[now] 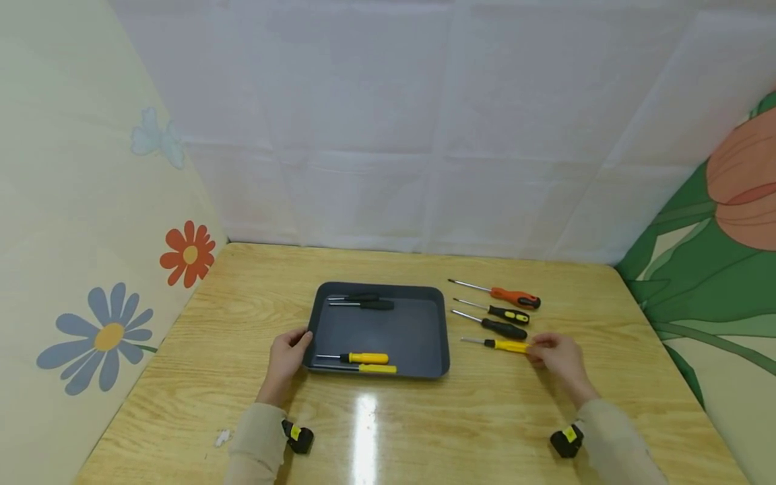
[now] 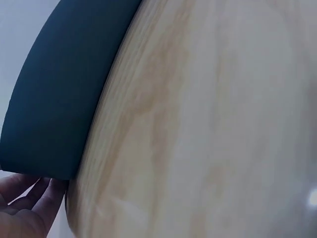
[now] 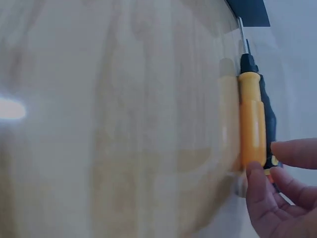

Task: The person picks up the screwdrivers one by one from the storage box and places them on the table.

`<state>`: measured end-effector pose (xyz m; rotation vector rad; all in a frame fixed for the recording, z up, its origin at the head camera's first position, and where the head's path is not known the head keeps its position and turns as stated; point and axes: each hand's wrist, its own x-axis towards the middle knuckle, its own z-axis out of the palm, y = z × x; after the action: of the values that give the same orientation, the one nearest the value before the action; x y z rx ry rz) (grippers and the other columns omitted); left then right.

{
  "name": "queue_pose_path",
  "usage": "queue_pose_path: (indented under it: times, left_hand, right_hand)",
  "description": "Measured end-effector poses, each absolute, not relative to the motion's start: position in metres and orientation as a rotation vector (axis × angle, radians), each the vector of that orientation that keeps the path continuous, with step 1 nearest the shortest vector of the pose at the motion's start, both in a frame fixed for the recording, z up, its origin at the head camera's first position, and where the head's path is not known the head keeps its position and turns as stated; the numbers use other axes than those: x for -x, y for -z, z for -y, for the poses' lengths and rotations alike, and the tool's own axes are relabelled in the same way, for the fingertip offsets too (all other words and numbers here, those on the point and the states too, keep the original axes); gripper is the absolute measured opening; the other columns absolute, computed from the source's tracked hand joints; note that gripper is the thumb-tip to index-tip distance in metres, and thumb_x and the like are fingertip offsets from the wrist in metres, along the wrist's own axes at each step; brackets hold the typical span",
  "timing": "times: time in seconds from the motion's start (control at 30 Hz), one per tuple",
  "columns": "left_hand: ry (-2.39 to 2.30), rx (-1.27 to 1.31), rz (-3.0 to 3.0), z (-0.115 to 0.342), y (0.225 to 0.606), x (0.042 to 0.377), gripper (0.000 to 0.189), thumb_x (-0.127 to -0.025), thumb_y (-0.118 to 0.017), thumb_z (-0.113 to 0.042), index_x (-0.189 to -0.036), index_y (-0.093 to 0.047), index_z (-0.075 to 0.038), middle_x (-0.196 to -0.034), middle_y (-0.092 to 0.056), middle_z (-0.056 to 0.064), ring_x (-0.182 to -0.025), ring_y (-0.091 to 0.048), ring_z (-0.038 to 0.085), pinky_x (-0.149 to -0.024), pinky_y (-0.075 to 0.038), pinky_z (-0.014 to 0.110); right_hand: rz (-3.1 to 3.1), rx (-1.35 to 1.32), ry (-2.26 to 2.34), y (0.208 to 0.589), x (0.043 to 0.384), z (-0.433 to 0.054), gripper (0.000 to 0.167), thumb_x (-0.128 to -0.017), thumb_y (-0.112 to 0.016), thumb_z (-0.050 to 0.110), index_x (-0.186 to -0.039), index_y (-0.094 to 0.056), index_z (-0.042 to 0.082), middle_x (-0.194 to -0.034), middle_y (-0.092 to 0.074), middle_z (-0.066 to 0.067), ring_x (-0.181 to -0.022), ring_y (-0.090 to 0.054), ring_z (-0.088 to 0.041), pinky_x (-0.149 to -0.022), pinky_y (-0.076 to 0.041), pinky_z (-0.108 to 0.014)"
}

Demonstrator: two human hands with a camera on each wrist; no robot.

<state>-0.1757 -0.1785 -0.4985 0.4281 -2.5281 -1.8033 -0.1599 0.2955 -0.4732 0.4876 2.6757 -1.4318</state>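
Observation:
At the left side of a dark grey tray [image 1: 388, 330], my left hand [image 1: 286, 357] grips the edge, thumb at the rim. In the left wrist view its fingers sit against the tray's outer corner [image 2: 54, 99]. My right hand [image 1: 560, 360] pinches the handle end of a yellow screwdriver [image 1: 510, 346], which lies with its tip toward the tray. Beyond it lie a black screwdriver [image 1: 503, 329], a black-and-yellow screwdriver [image 1: 509, 314] and an orange-red screwdriver [image 1: 515, 297]. Inside the tray are two black-handled screwdrivers [image 1: 377, 305] at the back and two yellow-handled screwdrivers [image 1: 368, 358] along the front.
Everything stands on a wood-grain table [image 1: 485, 424]. A small white scrap [image 1: 223, 438] lies at the front left. A white cloth wall [image 1: 364, 135] rises behind, with flower-printed panels at both sides. Each wrist wears a small black camera [image 1: 298, 438].

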Motion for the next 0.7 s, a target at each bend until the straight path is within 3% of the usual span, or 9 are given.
queue_pose_path:
  times: [0.23,0.43,0.7]
  left_hand:
    - [1.687,-0.406,2.574,0.178,0.492,0.173,0.029,-0.089,-0.054,-0.007,-0.110,-0.059,0.012,-0.104,-0.060,0.024,-0.095,-0.054,0.029,-0.080,-0.045,0.036]
    - [1.542,-0.356,2.665,0.179,0.487,0.168,0.029,-0.088,-0.055,-0.008,-0.107,-0.060,0.012,-0.098,-0.062,0.024,-0.091,-0.057,0.032,-0.077,-0.048,0.039]
    - [1.434,-0.401,2.793,0.181,0.483,0.161,0.029,-0.087,-0.056,-0.010,-0.105,-0.062,0.011,-0.093,-0.063,0.022,-0.084,-0.058,0.028,-0.070,-0.049,0.037]
  right_hand:
    - [-2.895,-0.386,1.266,0.456,0.168,-0.292,0.031,-0.081,-0.063,0.013,-0.101,-0.059,-0.010,-0.084,-0.062,-0.017,-0.061,-0.058,-0.014,-0.052,-0.049,-0.028]
    - [-2.612,-0.338,1.608,0.449,0.182,-0.274,0.040,-0.082,-0.067,0.017,-0.108,-0.055,-0.011,-0.085,-0.063,-0.009,-0.065,-0.061,-0.010,-0.059,-0.053,-0.025]
    - [-2.293,-0.221,1.832,0.428,0.196,-0.238,0.044,-0.087,-0.059,0.005,-0.121,-0.043,-0.018,-0.082,-0.066,-0.011,-0.066,-0.063,-0.012,-0.060,-0.054,-0.025]
